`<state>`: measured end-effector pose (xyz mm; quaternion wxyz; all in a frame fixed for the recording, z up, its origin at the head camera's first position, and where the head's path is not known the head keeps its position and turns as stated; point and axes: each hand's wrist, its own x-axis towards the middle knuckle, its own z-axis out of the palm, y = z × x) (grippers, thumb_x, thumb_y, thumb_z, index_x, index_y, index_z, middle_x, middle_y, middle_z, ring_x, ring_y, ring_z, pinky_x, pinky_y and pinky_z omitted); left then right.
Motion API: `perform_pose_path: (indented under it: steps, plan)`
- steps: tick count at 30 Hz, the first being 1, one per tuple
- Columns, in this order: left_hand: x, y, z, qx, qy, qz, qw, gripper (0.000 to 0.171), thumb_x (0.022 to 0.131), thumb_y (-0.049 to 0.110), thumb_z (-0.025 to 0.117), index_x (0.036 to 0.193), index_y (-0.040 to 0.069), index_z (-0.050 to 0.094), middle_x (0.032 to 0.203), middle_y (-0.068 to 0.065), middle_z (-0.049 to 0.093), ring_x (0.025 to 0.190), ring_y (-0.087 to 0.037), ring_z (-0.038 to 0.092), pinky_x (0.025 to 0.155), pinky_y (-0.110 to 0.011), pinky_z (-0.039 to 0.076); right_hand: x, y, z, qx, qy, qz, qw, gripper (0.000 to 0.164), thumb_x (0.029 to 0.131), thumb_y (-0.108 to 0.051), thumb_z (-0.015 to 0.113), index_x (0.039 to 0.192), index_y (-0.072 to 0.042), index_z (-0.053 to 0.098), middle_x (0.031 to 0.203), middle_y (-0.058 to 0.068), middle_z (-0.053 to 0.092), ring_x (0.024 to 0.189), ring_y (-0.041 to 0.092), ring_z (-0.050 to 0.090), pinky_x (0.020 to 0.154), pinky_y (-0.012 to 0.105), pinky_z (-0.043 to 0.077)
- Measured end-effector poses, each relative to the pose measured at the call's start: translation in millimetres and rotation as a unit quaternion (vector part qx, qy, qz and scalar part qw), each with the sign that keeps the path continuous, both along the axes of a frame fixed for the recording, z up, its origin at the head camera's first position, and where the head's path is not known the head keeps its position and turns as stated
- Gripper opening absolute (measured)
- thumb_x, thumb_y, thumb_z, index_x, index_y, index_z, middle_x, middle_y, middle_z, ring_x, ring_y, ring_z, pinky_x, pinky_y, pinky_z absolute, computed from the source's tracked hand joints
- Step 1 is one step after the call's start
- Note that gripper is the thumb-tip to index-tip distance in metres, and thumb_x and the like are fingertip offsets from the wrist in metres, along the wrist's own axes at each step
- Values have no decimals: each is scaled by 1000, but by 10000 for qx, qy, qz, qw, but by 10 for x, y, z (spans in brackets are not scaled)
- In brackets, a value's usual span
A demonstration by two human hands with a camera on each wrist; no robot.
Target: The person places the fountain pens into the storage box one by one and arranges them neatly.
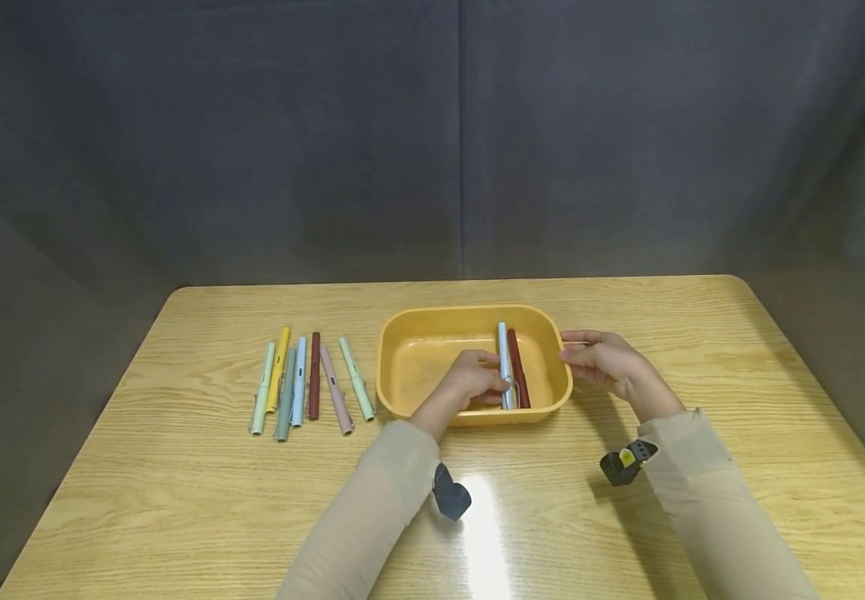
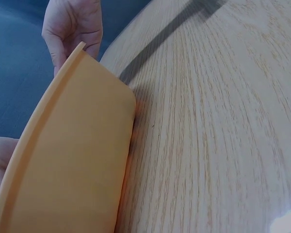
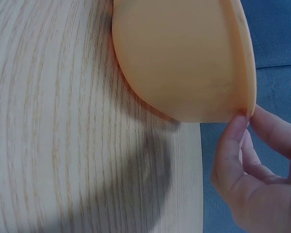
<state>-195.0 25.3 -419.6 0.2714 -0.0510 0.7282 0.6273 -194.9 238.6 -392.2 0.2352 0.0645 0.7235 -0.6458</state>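
Observation:
A yellow plastic bin (image 1: 417, 312) stands on the table. Inside, toward its right end, a light blue pen (image 1: 503, 346) lies alongside a dark red pen (image 1: 518, 371). My left hand (image 1: 470, 379) reaches over the near rim, its fingertips pinching the light blue pen. At the bin's right end, my right hand (image 1: 608, 362) pinches the rim between thumb and fingers, as the right wrist view shows with the hand (image 3: 262, 189) at the bin's corner (image 3: 184, 63). From the left wrist, the bin's outer wall (image 2: 77, 145) hides the pens.
Left of the bin, several pens lie side by side, among them a yellow pen (image 1: 278, 371), a dark red pen (image 1: 315, 375), a mauve pen (image 1: 337, 392) and a pale green pen (image 1: 357, 379). Dark curtains (image 1: 312, 142) hang behind the wooden table (image 1: 177, 475).

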Motion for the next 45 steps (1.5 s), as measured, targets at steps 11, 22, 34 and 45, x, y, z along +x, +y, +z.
perform_pose_path:
  steps: [11, 22, 34, 45]
  plan:
    - [7, 18, -3, -192, 111, 71, 9997, 48, 81, -12, 64, 127, -12, 51, 118, -26, 62, 95, -34, 69, 74, -27, 62, 17, -18, 25, 98, -106, -91, 9999, 55, 93, -2, 54, 141, 10, 30, 81, -12, 62, 76, -1, 62, 72, 12, 56]
    - [3, 24, -1, -110, 160, 238, 9995, 47, 78, -17, 63, 124, -11, 52, 115, -26, 62, 94, -33, 69, 76, -29, 62, 12, -12, 27, 5, -96, -102, 9999, 55, 93, -1, 54, 141, 11, 30, 80, -12, 63, 75, -1, 62, 71, 12, 56]
    - [2, 15, 12, 32, 113, 167, 9998, 54, 77, -21, 60, 129, -11, 49, 117, -27, 58, 100, -38, 66, 84, -37, 61, 13, -17, 28, 43, -74, -99, 9999, 56, 93, -1, 55, 141, 11, 29, 80, -13, 63, 76, -1, 62, 72, 12, 56]
    - [-8, -4, 15, -68, 68, 135, 9999, 54, 77, -18, 61, 128, -9, 50, 123, -25, 58, 99, -35, 67, 84, -35, 61, 6, -13, 4, 41, 2, -39, 10000, 58, 93, -2, 55, 142, 12, 27, 80, -13, 63, 75, -1, 63, 70, 13, 57]
